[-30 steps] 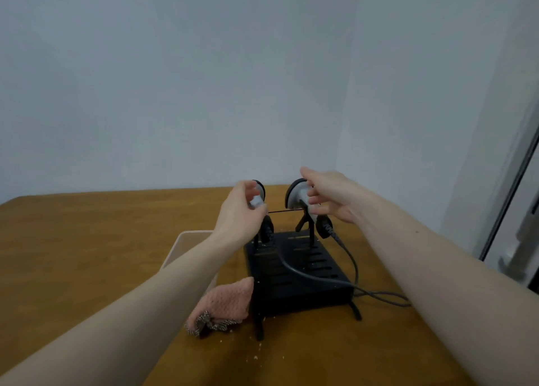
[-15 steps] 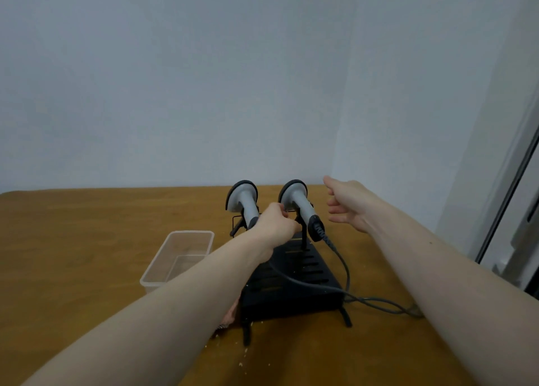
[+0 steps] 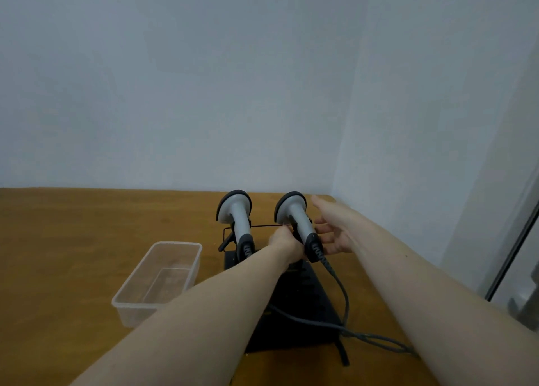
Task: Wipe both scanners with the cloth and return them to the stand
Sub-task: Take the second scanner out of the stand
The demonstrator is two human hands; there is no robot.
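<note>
**Two scanners seated in the stand**

Two grey handheld scanners with black-rimmed heads — the left scanner (image 3: 235,219) and the right scanner (image 3: 297,221) — stand side by side, heads up and tilted away, in the black slotted metal stand (image 3: 306,301). Dark cables trail from their black handle ends.

- Light was soft, even and rather dim, with a cool grey cast.
- Shadows on the tabletop (image 3: 87,239) were faint.
- Wide-angle bending showed at the edges; detail was slightly soft.
</note>
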